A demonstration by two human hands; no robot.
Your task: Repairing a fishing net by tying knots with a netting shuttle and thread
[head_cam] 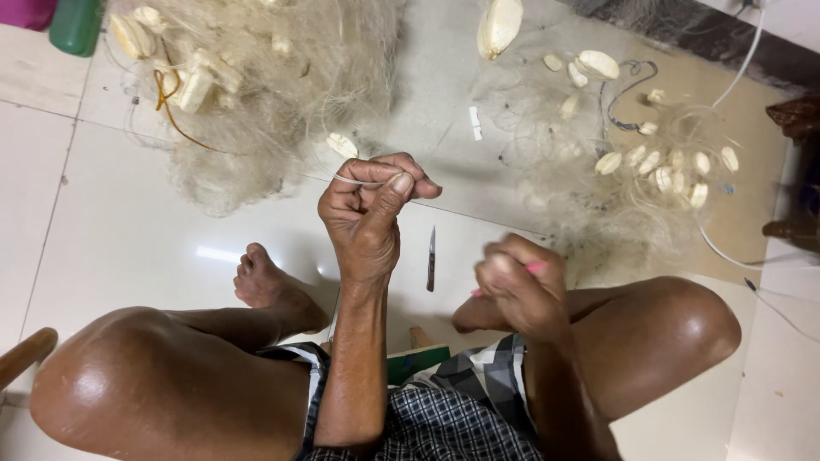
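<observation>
We see the left hand (369, 209) pinching a pale cord (346, 179) above the tiled floor (128, 230), the right hand (517, 286) closed on a pink tool (535, 267); a small knife (431, 258) lies between, netting with white floats (662, 166) heaped beyond

Both hands (373, 209) raised, fingers (400, 182) pinched

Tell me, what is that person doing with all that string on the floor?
A person sits low over a tiled floor, working on fishing net. The left hand pinches a thin white line that runs toward a heap of pale net with white floats. The right hand, a bit blurred, is closed around a small pink tool. A small knife lies on the floor between the knees, and a second bunch of net with floats sits off to the right.
</observation>
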